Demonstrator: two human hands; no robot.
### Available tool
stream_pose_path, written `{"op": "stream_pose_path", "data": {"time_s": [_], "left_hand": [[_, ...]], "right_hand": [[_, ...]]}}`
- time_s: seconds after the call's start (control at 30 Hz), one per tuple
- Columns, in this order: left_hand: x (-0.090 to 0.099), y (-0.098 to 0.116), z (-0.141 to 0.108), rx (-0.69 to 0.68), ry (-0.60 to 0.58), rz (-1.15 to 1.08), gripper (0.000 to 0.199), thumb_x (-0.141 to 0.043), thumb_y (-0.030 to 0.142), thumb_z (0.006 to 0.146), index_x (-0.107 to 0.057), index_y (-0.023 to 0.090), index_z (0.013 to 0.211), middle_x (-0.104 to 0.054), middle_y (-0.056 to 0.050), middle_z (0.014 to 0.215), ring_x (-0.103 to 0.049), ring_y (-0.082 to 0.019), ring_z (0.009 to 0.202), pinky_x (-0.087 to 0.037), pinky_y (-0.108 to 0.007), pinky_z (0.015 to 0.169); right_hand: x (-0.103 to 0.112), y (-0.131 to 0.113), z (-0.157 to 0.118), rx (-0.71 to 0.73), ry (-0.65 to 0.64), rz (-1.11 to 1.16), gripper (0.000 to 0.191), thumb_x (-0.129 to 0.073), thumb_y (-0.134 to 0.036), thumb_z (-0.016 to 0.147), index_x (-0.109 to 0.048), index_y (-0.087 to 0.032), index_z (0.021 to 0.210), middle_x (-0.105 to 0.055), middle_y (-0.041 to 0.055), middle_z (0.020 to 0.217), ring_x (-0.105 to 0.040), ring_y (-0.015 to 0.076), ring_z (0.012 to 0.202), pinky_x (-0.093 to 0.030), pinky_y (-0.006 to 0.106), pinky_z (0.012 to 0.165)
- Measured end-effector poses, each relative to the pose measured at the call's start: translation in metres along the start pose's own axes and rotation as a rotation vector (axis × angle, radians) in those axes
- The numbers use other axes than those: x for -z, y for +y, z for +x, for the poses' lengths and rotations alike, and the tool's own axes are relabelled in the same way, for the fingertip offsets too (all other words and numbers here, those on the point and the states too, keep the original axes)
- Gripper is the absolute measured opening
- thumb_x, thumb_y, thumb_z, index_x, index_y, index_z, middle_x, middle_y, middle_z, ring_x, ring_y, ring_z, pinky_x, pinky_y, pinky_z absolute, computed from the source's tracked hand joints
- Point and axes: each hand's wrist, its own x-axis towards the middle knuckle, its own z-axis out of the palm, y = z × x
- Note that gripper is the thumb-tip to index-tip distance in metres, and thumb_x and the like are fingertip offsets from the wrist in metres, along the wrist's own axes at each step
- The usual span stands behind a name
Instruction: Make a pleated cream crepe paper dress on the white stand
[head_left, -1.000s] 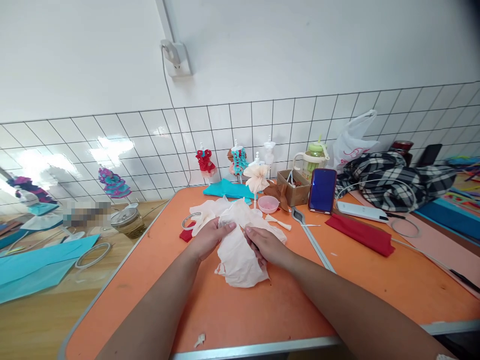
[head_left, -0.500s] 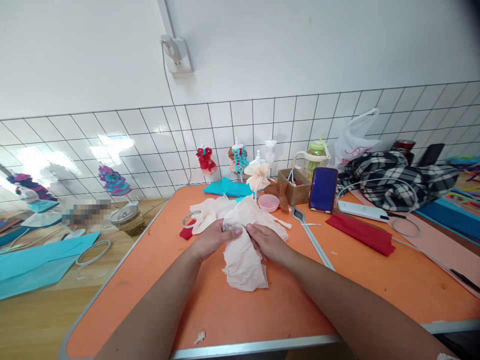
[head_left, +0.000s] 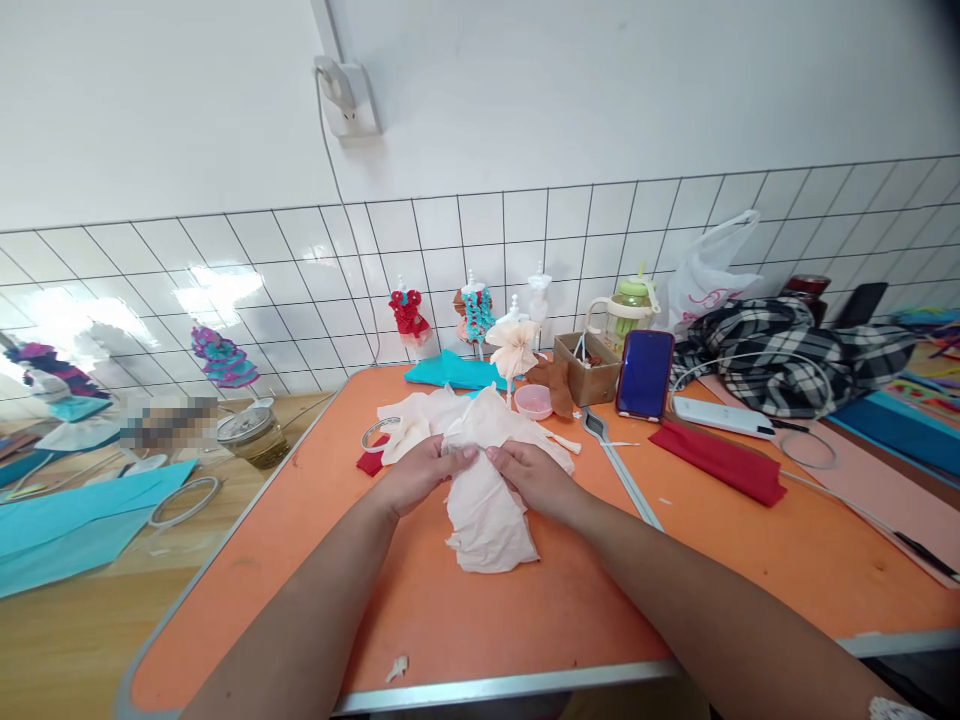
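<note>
Both hands pinch a piece of pale cream crepe paper over the middle of the orange table. My left hand grips its upper left part, thumb on top. My right hand pinches it from the right, with the two thumbs close together. The lower end of the paper hangs loose and wrinkled toward me. More cream paper lies bunched behind the hands. A roll of clear tape and a scrap of red paper are left of it. The fingers under the paper are hidden.
Behind stand small dress forms, one with a cream paper dress, one with a red dress. A pink bowl, a brown box, a phone, grey tongs-like strips and folded red paper lie on the right.
The thumbs have shifted slightly apart and the paper between them is spread a little flatter. The whole view has tilted slightly; both hands keep their hold.
</note>
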Motion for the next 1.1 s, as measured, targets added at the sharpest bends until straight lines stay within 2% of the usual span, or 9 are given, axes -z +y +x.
{"op": "stream_pose_path", "data": {"time_s": [0.13, 0.3, 0.63, 0.83, 0.9, 1.0, 1.1], "left_hand": [[0.0009, -0.0002, 0.0003, -0.006, 0.035, -0.028, 0.034, -0.065, 0.044, 0.072, -0.065, 0.014, 0.088, -0.069, -0.007, 0.081, -0.061, -0.019, 0.072, -0.045, -0.029, 0.068], [-0.0012, -0.0013, 0.0007, -0.009, 0.023, -0.013, 0.037, -0.065, 0.045, 0.072, -0.067, 0.014, 0.093, -0.070, -0.008, 0.083, -0.063, -0.020, 0.071, -0.045, -0.029, 0.066], [-0.0029, -0.0047, 0.0022, 0.002, -0.019, 0.004, 0.038, -0.067, 0.043, 0.071, -0.067, 0.014, 0.096, -0.070, -0.006, 0.082, -0.064, -0.022, 0.076, -0.047, -0.032, 0.074], [-0.0037, -0.0019, 0.0010, -0.015, -0.050, 0.076, 0.034, -0.066, 0.042, 0.072, -0.067, 0.015, 0.092, -0.068, -0.002, 0.075, -0.061, -0.018, 0.071, -0.046, -0.027, 0.067], [-0.0057, 0.0010, -0.0002, -0.056, -0.018, 0.148, 0.035, -0.065, 0.044, 0.072, -0.066, 0.015, 0.091, -0.068, -0.002, 0.077, -0.061, -0.019, 0.072, -0.045, -0.027, 0.067], [-0.0076, 0.0041, -0.0013, -0.153, 0.095, 0.250, 0.035, -0.061, 0.048, 0.074, -0.065, 0.015, 0.086, -0.067, -0.002, 0.079, -0.060, -0.019, 0.074, -0.045, -0.027, 0.069], [-0.0066, 0.0039, -0.0009, -0.166, 0.143, 0.202, 0.040, -0.051, 0.053, 0.080, -0.064, 0.015, 0.084, -0.067, -0.003, 0.077, -0.060, -0.019, 0.071, -0.045, -0.029, 0.072]], "right_hand": [[0.0000, -0.0033, -0.0013, -0.026, 0.006, 0.038, 0.044, -0.041, -0.060, 0.082, -0.045, -0.019, 0.066, -0.039, -0.0056, 0.052, -0.033, 0.0079, 0.045, -0.026, 0.020, 0.042], [-0.0006, -0.0055, -0.0033, -0.134, -0.062, 0.161, 0.044, -0.041, -0.063, 0.081, -0.044, -0.021, 0.071, -0.037, -0.0071, 0.051, -0.030, 0.0067, 0.037, -0.027, 0.020, 0.034], [-0.0023, 0.0001, -0.0022, -0.121, -0.039, 0.156, 0.047, -0.042, -0.064, 0.081, -0.051, -0.018, 0.074, -0.043, -0.0049, 0.050, -0.042, 0.0085, 0.037, -0.031, 0.020, 0.033], [-0.0005, -0.0020, -0.0015, -0.120, -0.052, 0.136, 0.047, -0.043, -0.065, 0.079, -0.047, -0.019, 0.071, -0.041, -0.0063, 0.048, -0.042, 0.0085, 0.033, -0.033, 0.020, 0.029], [-0.0001, -0.0016, -0.0006, -0.118, -0.047, 0.141, 0.046, -0.043, -0.064, 0.079, -0.045, -0.019, 0.070, -0.040, -0.0069, 0.047, -0.041, 0.0084, 0.032, -0.033, 0.020, 0.029], [0.0004, -0.0012, 0.0005, -0.116, -0.049, 0.150, 0.044, -0.042, -0.063, 0.081, -0.044, -0.020, 0.069, -0.036, -0.0078, 0.046, -0.037, 0.0074, 0.031, -0.033, 0.020, 0.030], [0.0002, -0.0026, 0.0003, -0.124, -0.057, 0.158, 0.044, -0.041, -0.062, 0.081, -0.045, -0.020, 0.070, -0.036, -0.0073, 0.047, -0.037, 0.0075, 0.033, -0.033, 0.020, 0.031]]}}
